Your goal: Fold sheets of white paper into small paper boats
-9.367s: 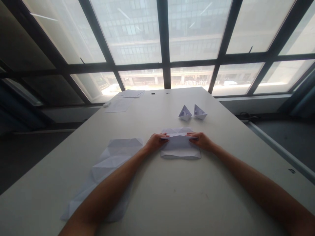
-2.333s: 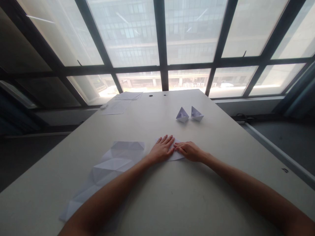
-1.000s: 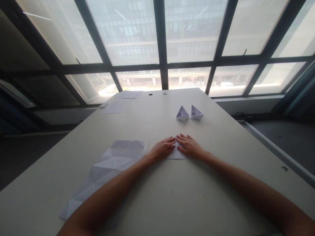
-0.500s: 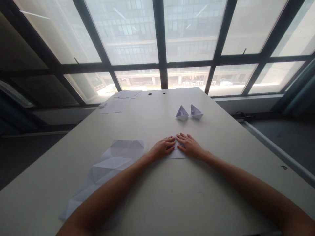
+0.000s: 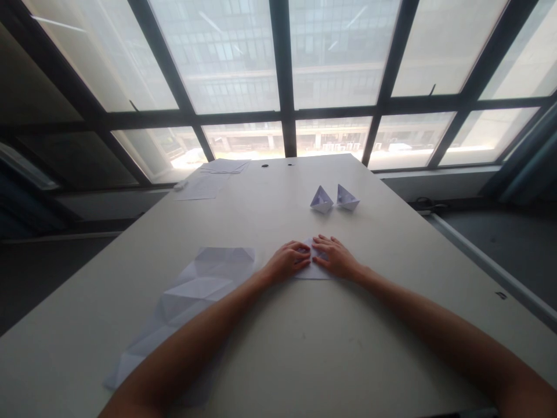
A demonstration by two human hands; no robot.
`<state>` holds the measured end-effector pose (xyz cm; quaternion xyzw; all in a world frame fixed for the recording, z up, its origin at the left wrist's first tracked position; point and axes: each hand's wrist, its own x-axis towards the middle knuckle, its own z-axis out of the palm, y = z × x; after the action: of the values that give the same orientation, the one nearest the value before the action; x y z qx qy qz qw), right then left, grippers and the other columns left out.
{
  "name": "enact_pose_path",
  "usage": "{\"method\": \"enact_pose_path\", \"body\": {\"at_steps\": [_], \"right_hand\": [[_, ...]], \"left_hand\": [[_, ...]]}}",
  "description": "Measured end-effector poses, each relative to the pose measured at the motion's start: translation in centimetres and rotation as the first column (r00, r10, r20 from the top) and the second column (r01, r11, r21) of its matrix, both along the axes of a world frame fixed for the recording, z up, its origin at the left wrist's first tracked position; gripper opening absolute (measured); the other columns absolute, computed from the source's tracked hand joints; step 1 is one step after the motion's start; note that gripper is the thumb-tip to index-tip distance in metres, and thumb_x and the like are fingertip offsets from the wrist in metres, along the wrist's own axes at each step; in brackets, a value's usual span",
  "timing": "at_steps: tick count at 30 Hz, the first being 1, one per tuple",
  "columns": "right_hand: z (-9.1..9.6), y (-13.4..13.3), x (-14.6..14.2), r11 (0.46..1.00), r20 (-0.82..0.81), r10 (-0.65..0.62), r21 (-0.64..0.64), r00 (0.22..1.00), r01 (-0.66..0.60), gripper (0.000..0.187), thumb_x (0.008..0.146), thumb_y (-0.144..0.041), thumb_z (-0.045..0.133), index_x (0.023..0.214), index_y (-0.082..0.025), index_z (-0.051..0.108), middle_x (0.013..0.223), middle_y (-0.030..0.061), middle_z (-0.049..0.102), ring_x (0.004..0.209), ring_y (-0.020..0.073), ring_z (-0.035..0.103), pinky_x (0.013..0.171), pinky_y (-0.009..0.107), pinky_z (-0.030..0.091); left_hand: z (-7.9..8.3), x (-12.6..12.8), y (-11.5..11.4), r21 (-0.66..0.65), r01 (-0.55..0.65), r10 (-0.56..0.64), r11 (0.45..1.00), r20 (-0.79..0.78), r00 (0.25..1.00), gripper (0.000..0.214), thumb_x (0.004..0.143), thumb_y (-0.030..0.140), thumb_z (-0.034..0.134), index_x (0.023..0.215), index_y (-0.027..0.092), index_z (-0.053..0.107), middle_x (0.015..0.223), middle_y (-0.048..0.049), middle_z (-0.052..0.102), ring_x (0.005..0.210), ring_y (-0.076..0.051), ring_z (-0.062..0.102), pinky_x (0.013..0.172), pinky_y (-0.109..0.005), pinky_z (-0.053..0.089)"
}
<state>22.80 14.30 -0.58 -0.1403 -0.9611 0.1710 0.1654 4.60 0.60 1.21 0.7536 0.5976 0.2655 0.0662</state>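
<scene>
Paper (image 5: 313, 271), folded to a peaked shape, lies on the desk (image 5: 287, 360) beneath and between both grips. Left grip (image 5: 287, 261) rests over its left side, unclenched, fingers slightly bent; right grip (image 5: 336, 258) lies flatter over its right side, fingers extended. Neither seems to be lifting anything, though whether the left thumb pinches an edge is too small to tell.

Uneven pressure from one grip could, I judge, skew the shape, since two flaps appear to meet in the gap between the fingertips; letting go before the creases are firm might let them spring up. Sliding the left forearm (image 5: 195, 331) could drag the creased sheet (image 5: 200, 290) that lies left of the left grip, partly hidden under that arm.

Beyond the grips, slightly right, stand a left paper model (image 5: 322, 200) and a right paper model (image 5: 347, 198), close together; a forward reach might knock them. Loose sheets (image 5: 200, 187) lie well beyond the left grip, out of the way.
</scene>
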Motion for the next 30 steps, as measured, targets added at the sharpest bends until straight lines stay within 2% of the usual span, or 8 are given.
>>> {"method": "enact_pose_path", "body": {"at_steps": [4, 6, 11, 16, 19, 21, 24, 30], "right_hand": [[0.0, 0.1, 0.0, 1.0, -0.049, -0.019, 0.0, 0.999, 0.019, 0.037, 0.091, -0.033, 0.058, 0.127, -0.024, 0.063, 0.141, 0.0108, 0.054, 0.136, 0.026, 0.044, 0.115, 0.049, 0.029], [0.3, 0.0, 0.1, 1.0, -0.082, -0.028, -0.004, 0.996, 0.027, 0.034, 0.09, -0.031, 0.059, 0.123, -0.023, 0.066, 0.132, 0.011, 0.06, 0.126, 0.0257, 0.052, 0.111, 0.045, 0.036], [1.1, -0.3, 0.2, 1.0, -0.14, -0.019, -0.027, 0.99, 0.016, 0.025, 0.09, -0.028, 0.06, 0.111, -0.021, 0.071, 0.109, 0.0094, 0.065, 0.103, 0.0223, 0.061, 0.096, 0.035, 0.047], [1.2, 0.0, 0.1, 0.998, -0.138, -0.03, -0.066, 0.99, 0.021, 0.027, 0.088, -0.015, 0.053, 0.102, -0.022, 0.074, 0.104, 0.007, 0.068, 0.099, 0.0201, 0.063, 0.096, 0.032, 0.047], [1.0, 0.5, 0.2, 0.995, -0.137, -0.081, -0.076, 0.987, 0.071, 0.03, 0.092, -0.019, 0.048, 0.111, -0.022, 0.072, 0.112, 0.0075, 0.069, 0.102, 0.0202, 0.064, 0.096, 0.032, 0.047], [0.9, 0.9, 0.3, 0.997, -0.097, -0.069, -0.025, 0.993, 0.066, 0.035, 0.097, -0.028, 0.044, 0.122, -0.023, 0.067, 0.129, 0.0092, 0.063, 0.117, 0.0226, 0.059, 0.104, 0.036, 0.042], [0.7, 1.1, 0.3, 0.998, 0.037, -0.012, 0.065, 0.999, 0.01, 0.045, 0.101, -0.041, 0.037, 0.137, -0.023, 0.056, 0.151, 0.0094, 0.043, 0.139, 0.0265, 0.038, 0.115, 0.045, 0.028], [0.2, 1.3, 0.0, 0.991, 0.163, -0.118, 0.076, 0.979, 0.107, 0.054, 0.102, -0.045, 0.03, 0.147, -0.019, 0.043, 0.158, 0.0134, 0.03, 0.147, 0.0285, 0.022, 0.118, 0.051, 0.018]], "left_hand": [[0.0, 0.4, -0.1, -0.059, 0.064, -0.065, 0.996, -0.031, 0.997, 0.035, 0.098, 0.032, 0.047, 0.129, 0.024, 0.063, 0.144, -0.0059, 0.053, 0.135, -0.021, 0.046, 0.115, -0.037, 0.035], [-0.1, 0.6, -0.2, -0.094, 0.064, -0.073, 0.993, -0.088, 0.993, 0.044, 0.099, 0.033, 0.044, 0.141, 0.022, 0.051, 0.15, -0.0069, 0.044, 0.142, -0.022, 0.037, 0.119, -0.04, 0.029], [0.1, 1.1, -0.5, -0.165, 0.058, -0.098, 0.985, -0.247, 0.964, 0.065, 0.098, 0.048, 0.044, 0.153, 0.016, 0.028, 0.159, -0.0128, 0.023, 0.149, -0.025, 0.017, 0.121, -0.043, 0.019], [0.7, 1.0, -0.7, -0.18, 0.076, -0.121, 0.981, -0.256, 0.959, 0.07, 0.098, 0.053, 0.043, 0.155, 0.018, 0.023, 0.16, -0.0119, 0.018, 0.149, -0.025, 0.014, 0.121, -0.042, 0.018], [1.0, 1.0, -0.8, -0.183, 0.112, -0.154, 0.977, -0.237, 0.959, 0.067, 0.097, 0.05, 0.046, 0.153, 0.018, 0.029, 0.159, -0.0116, 0.022, 0.149, -0.025, 0.018, 0.122, -0.041, 0.018], [1.1, 1.0, -0.8, -0.176, 0.141, -0.178, 0.974, -0.22, 0.959, 0.064, 0.097, 0.047, 0.048, 0.153, 0.02, 0.031, 0.159, -0.0104, 0.026, 0.148, -0.024, 0.022, 0.122, -0.04, 0.019], [1.2, 1.0, -0.8, -0.156, 0.178, -0.206, 0.972, -0.19, 0.96, 0.062, 0.097, 0.045, 0.049, 0.152, 0.022, 0.032, 0.157, -0.0087, 0.031, 0.147, -0.023, 0.025, 0.121, -0.04, 0.019], [1.2, 1.1, -0.7, -0.169, 0.197, -0.227, 0.966, -0.175, 0.958, 0.059, 0.099, 0.045, 0.046, 0.151, 0.02, 0.035, 0.156, -0.008, 0.034, 0.147, -0.021, 0.025, 0.122, -0.038, 0.017]]}}
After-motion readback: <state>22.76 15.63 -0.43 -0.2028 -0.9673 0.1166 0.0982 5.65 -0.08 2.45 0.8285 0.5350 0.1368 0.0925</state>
